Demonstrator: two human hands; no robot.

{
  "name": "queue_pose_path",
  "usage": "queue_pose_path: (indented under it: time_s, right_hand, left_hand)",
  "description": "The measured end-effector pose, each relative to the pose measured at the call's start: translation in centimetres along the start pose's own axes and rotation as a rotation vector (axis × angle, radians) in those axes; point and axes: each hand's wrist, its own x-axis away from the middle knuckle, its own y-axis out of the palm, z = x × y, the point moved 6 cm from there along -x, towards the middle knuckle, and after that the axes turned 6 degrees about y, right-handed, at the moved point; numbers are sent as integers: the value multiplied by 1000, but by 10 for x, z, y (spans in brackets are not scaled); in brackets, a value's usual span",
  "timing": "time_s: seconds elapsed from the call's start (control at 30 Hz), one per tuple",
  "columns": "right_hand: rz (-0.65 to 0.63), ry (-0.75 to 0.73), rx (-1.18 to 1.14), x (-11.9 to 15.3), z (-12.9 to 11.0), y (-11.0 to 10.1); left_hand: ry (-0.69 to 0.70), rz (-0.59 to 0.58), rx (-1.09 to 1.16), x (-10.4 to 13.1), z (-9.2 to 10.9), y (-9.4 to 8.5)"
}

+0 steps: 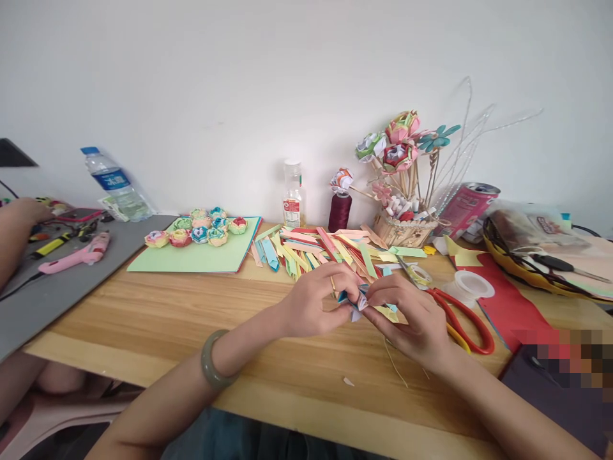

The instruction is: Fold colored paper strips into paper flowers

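Between my fingertips, above the wooden table [268,377], is a small folded paper piece [360,303] in white and blue. My left hand [320,300] pinches it from the left, a ring on one finger and a bangle at the wrist. From the right, thumb and fingers of my right hand [412,319] close on the same piece. My fingers cover part of it. Just behind lies a heap of coloured folded paper strips [330,246]. Thin thread [395,363] hangs or lies below my hands. Red-handled scissors [467,322] rest right of my right hand.
Finished paper flowers [201,235] sit on green paper [186,260] at left. A glass bottle [294,195], a maroon thread spool [340,211] and a flower basket [407,230] stand behind. A white spool [472,286] lies at right. Another person's arm [16,223] reaches in at far left.
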Motion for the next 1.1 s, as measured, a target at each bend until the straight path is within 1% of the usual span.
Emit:
queue_pose_path:
  time_s: [0.1, 0.17, 0.27, 0.4, 0.57, 0.73, 0.93, 1.0, 1.1]
  right_hand:
    - [-5, 13, -4, -1, 1, 1]
    - [6, 33, -7, -1, 2, 0]
    - [18, 30, -8, -1, 2, -1]
    - [16, -1, 14, -1, 2, -1]
    - [22, -5, 14, -1, 1, -1]
    - [-17, 32, -9, -2, 3, 0]
    - [-66, 60, -59, 0, 7, 1]
    - [-97, 114, -107, 0, 10, 2]
    - [-184, 298, -198, -2, 19, 6]
  left_hand:
    - [-74, -7, 76, 2, -8, 1]
    - [-101, 13, 130, 4, -12, 2]
    - [-108, 45, 173, 5, -16, 1]
    - [-123, 54, 205, 4, -17, 2]
    - [-146, 70, 243, 4, -18, 3]
    - [-199, 51, 268, 6, -21, 5]
    - [-285, 39, 353, 7, -25, 8]
    - [-344, 33, 416, 8, -28, 9]
    - [-455, 24, 534, 12, -35, 13]
